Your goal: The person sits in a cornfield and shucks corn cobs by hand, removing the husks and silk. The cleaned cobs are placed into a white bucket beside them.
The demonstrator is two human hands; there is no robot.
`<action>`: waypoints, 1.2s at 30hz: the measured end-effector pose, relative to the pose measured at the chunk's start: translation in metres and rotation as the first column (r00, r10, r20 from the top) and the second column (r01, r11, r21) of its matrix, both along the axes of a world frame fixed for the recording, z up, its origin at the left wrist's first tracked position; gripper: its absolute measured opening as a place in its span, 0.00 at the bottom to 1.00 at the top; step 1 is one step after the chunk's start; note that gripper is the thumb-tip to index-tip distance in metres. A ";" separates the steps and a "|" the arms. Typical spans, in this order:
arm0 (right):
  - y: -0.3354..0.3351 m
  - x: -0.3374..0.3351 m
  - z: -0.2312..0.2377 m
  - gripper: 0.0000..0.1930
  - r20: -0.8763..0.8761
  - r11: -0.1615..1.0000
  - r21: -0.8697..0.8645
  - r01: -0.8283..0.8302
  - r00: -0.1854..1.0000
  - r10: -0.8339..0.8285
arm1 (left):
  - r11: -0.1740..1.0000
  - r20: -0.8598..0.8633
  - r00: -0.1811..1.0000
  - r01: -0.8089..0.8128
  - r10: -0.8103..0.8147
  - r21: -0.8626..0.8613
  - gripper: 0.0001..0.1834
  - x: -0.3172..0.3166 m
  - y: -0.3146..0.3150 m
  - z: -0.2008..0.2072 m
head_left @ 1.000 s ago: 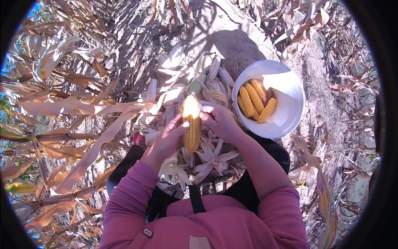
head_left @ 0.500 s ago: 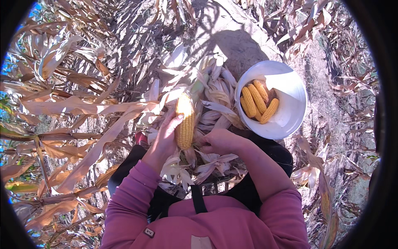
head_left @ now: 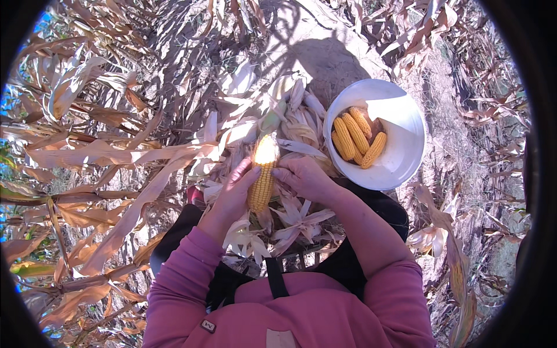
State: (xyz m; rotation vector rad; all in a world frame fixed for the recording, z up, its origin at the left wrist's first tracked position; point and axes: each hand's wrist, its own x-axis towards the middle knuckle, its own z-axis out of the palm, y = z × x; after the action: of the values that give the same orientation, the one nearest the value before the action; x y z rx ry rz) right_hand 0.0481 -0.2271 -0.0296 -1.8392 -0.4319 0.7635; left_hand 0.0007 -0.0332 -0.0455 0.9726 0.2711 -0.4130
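An ear of corn (head_left: 261,188), bare and yellow with its upper end in bright sun, stands roughly upright between my hands. My left hand (head_left: 236,187) is closed round its left side, the thumb lying across the kernels. From the right, my right hand (head_left: 304,177) meets the cob with its thumb and fingers; the fingers behind the cob are hidden. Pale loose husks (head_left: 299,223) lie below and around the hands. To the right, a white bucket (head_left: 406,151) holds several husked ears of corn (head_left: 352,133).
Unhusked ears and husks (head_left: 293,107) are piled just beyond my hands. Dry corn stalks and leaves (head_left: 98,152) reach in from the left. My dark-clad knee (head_left: 390,217) is close below the bucket. Sunlit soil with a shadow (head_left: 331,64) lies at the far side.
My right hand has risen from beside the cob's lower end to touch its right side. The cob has shifted slightly right and remains in my left hand.
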 end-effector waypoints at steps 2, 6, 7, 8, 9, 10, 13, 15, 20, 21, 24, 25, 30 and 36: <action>0.001 -0.002 0.000 0.16 0.085 0.996 0.062 0.069 0.994 -0.074 | 1.000 -0.004 1.000 0.001 -0.001 0.008 0.22 0.001 0.001 0.002; -0.009 0.008 -0.007 0.14 0.307 0.965 0.019 0.260 0.917 -0.253 | 1.000 -0.007 1.000 -0.002 0.002 -0.022 0.23 0.003 0.000 0.006; -0.012 0.012 -0.010 0.13 0.271 0.956 -0.005 0.294 0.920 -0.281 | 0.999 -0.006 1.000 -0.001 0.001 -0.051 0.23 0.003 0.001 0.006; -0.014 0.012 -0.011 0.13 0.308 0.968 -0.033 0.250 0.924 -0.228 | 0.998 -0.014 1.000 0.000 -0.001 -0.070 0.24 0.003 0.003 0.005; -0.016 0.012 -0.011 0.13 0.343 0.976 -0.063 0.207 0.923 -0.174 | 0.996 -0.023 1.000 0.001 -0.003 -0.089 0.24 0.002 0.007 0.003; -0.018 0.012 -0.012 0.13 0.376 0.982 -0.094 0.164 0.919 -0.118 | 0.994 -0.031 1.000 0.001 -0.005 -0.108 0.24 0.002 0.009 0.001; -0.022 0.000 -0.018 0.14 0.186 0.871 -0.294 -0.392 0.871 0.455 | 0.999 0.022 1.000 -0.011 0.012 -0.040 0.23 0.003 0.008 0.003; -0.020 -0.004 -0.017 0.15 0.178 0.893 -0.274 -0.356 0.894 0.411 | 0.999 0.045 0.999 0.000 0.002 -0.036 0.23 0.004 0.007 0.004; -0.013 0.011 -0.002 0.20 -0.220 0.986 0.105 0.126 0.970 -0.100 | 0.996 0.015 0.996 0.084 -0.084 0.038 0.26 0.002 0.007 0.008; -0.010 0.008 -0.001 0.20 -0.133 0.963 0.226 0.146 0.984 -0.118 | 0.994 0.014 0.995 0.103 -0.103 0.036 0.27 0.002 0.006 0.010; -0.003 0.004 -0.016 0.18 0.324 0.989 0.144 -0.020 0.946 -0.028 | 0.993 0.018 0.996 0.083 -0.085 0.084 0.26 0.001 -0.004 0.009; -0.002 0.005 -0.018 0.17 0.359 0.991 0.131 -0.009 0.933 -0.039 | 0.995 0.003 0.997 0.081 -0.081 0.059 0.27 0.002 -0.005 0.009; -0.016 0.010 0.007 0.15 -0.275 0.867 0.344 0.361 0.921 -0.275 | 0.991 -0.033 0.996 0.082 -0.079 0.108 0.26 0.003 -0.003 0.007; -0.032 0.017 -0.001 0.14 0.028 0.962 0.225 0.156 0.986 -0.166 | 0.989 -0.011 0.997 0.073 -0.073 0.125 0.27 0.004 -0.002 0.006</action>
State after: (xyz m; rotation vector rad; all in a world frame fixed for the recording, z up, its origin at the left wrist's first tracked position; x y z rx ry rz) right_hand 0.0653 -0.2588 -0.0306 -1.6612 -0.3765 0.5389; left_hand 0.0047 -0.0350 -0.0391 1.1073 0.2704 -0.4702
